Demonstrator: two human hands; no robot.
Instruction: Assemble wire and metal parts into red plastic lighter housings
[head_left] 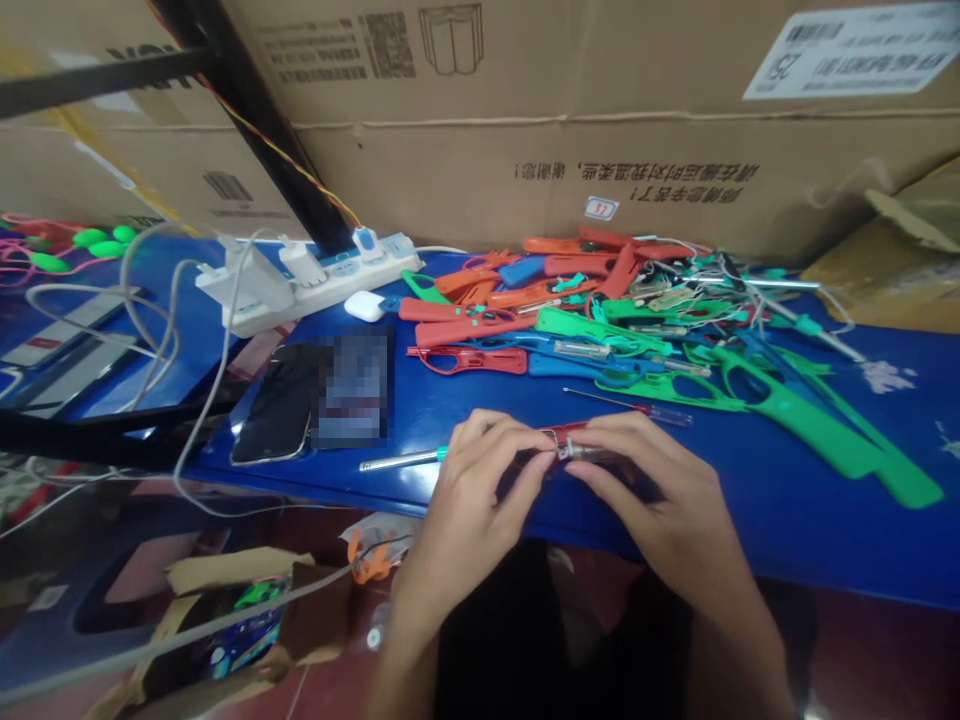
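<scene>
My left hand and my right hand meet over the front edge of the blue table, fingertips pinched together. Between them is a small lighter part, pale and metallic, with both hands closed on it. Its exact shape is partly hidden by the fingers. Just behind the fingertips shows a red piece, mostly covered. A metal tube with a teal collar sticks out to the left of my left hand. Beyond my right hand lies a screwdriver with a clear reddish handle.
Red, green and blue lighter casings are heaped with wired inner parts behind the hands. A large green casing lies right. At left are a phone, a power strip and cables. Cardboard boxes stand behind.
</scene>
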